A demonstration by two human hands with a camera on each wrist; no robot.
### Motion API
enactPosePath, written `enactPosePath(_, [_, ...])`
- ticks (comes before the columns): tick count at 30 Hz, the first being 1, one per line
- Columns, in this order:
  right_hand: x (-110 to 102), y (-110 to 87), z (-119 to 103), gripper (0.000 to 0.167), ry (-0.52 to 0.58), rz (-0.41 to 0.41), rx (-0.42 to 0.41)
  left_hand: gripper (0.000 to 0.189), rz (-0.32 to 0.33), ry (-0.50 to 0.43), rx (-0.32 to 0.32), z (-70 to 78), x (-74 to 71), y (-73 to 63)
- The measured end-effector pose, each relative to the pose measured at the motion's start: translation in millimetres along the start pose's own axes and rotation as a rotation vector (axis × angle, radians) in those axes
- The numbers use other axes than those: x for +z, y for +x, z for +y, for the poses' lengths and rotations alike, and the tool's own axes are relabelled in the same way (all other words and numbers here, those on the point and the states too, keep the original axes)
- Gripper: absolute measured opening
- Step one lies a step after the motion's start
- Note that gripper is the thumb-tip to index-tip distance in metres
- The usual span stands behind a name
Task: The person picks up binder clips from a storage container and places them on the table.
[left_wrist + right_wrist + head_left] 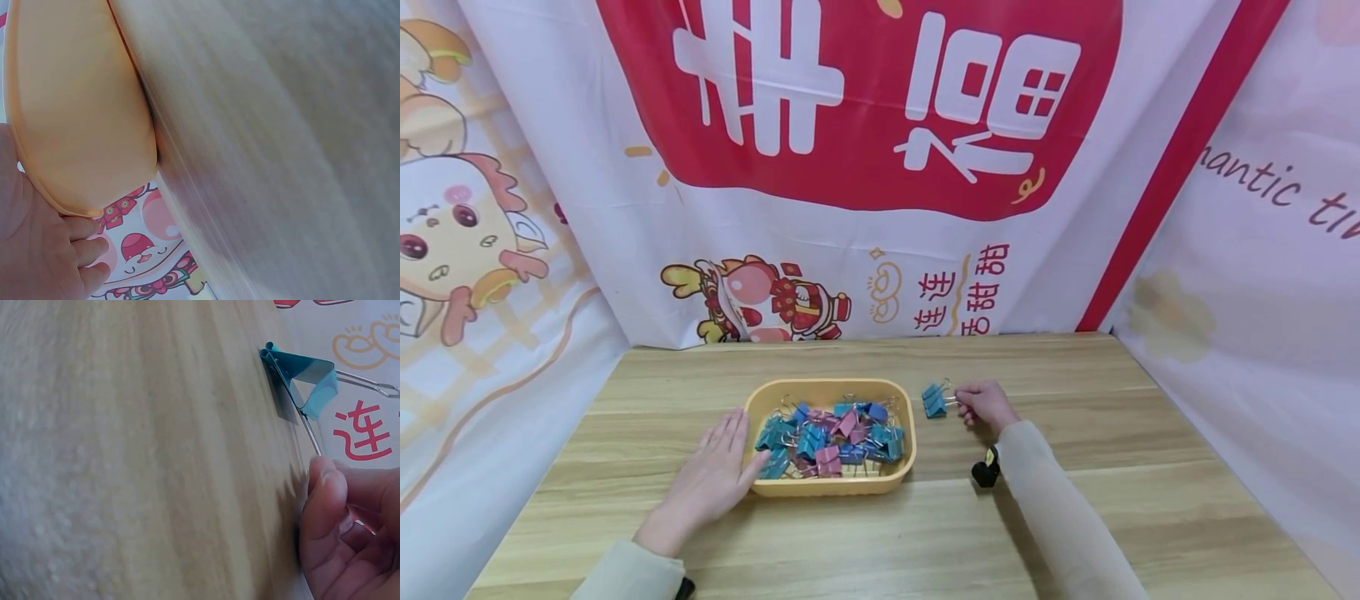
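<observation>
A teal binder clip (935,401) is at the right of the yellow plastic basket (831,486), close over the table. My right hand (988,405) pinches one of its wire handles between thumb and fingertips; the right wrist view shows the clip (303,369) with its other handle sticking out to the far side. My left hand (718,467) rests against the basket's left side, fingers straight and thumb over the rim. In the left wrist view the fingers (84,247) lie along the basket's outer wall (81,106). Inside the basket lie several teal, blue and pink binder clips (829,460).
The wood-grain table (1000,542) meets a printed cloth backdrop (880,275) along its far edge. More printed cloth hangs at the left and right sides. A black wrist device (987,468) sits on the right wrist.
</observation>
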State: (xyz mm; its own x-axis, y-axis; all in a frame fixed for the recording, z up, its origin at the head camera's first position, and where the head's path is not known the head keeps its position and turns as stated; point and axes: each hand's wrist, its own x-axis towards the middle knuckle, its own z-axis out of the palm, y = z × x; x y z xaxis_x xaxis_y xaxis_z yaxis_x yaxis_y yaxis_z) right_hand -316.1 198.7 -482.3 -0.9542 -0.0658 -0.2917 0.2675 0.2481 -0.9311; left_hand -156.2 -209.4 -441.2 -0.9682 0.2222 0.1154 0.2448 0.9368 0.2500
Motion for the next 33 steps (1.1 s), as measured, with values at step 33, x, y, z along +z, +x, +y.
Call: enactPosePath(33, [2,-26.2,-60,0.033,-0.073,0.079,-0.233,0.071,0.014,-0.003,0.006,-0.9,2.2,-1.6])
